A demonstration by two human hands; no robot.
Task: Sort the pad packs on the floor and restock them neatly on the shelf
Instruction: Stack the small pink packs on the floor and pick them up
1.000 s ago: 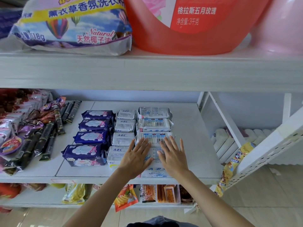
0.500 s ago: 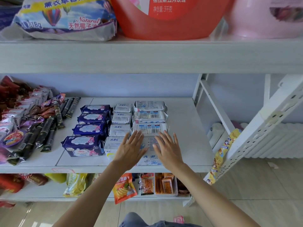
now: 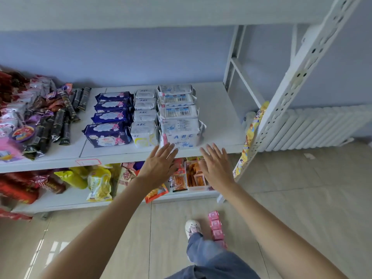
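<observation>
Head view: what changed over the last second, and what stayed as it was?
Both hands, left hand and right hand, lifted off the front ABC pack and drew back past the shelf edge, fingers open, holding nothing. The three rows of pad packs stayed in place. Pink packs now show on the floor.

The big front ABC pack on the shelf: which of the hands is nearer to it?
Left. The left hand is open, fingertips just at the front ABC pack's lower edge. The right hand, also open, hovers off its right corner, below the shelf edge.

Bright, even daylight, window glare on the floor (image 3: 50, 252) (lower left), wide-angle bending and blur toward the edges.
</observation>
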